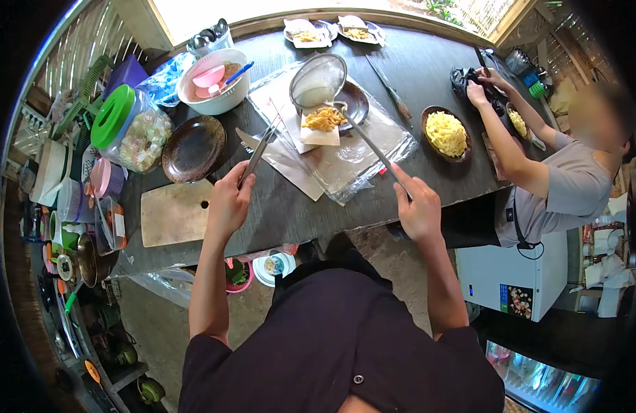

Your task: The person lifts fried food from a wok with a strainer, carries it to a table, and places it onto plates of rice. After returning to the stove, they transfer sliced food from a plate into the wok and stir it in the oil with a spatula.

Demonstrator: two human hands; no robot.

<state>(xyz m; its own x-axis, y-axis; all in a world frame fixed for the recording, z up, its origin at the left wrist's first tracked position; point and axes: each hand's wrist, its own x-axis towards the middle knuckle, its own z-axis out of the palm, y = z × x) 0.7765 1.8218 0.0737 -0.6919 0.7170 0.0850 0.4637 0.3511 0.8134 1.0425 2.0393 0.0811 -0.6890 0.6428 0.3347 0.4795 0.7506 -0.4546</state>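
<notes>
Dark cloth of the person's shirt [325,344] fills the bottom middle of the frame. Up past it, in the top middle, sits a small heap of crispy yellow bits [324,119] on paper [321,138]. It is wider than it is tall, and it lies ahead of both hands and between them. The left hand [230,199] grips metal tongs [261,149]; they slant up and right, with tips near the heap's left side. The right hand [421,206] is closed on the long handle [373,144] of a round sieve [319,79]. That handle slants up and left. Both hands look about as far from the heap.
</notes>
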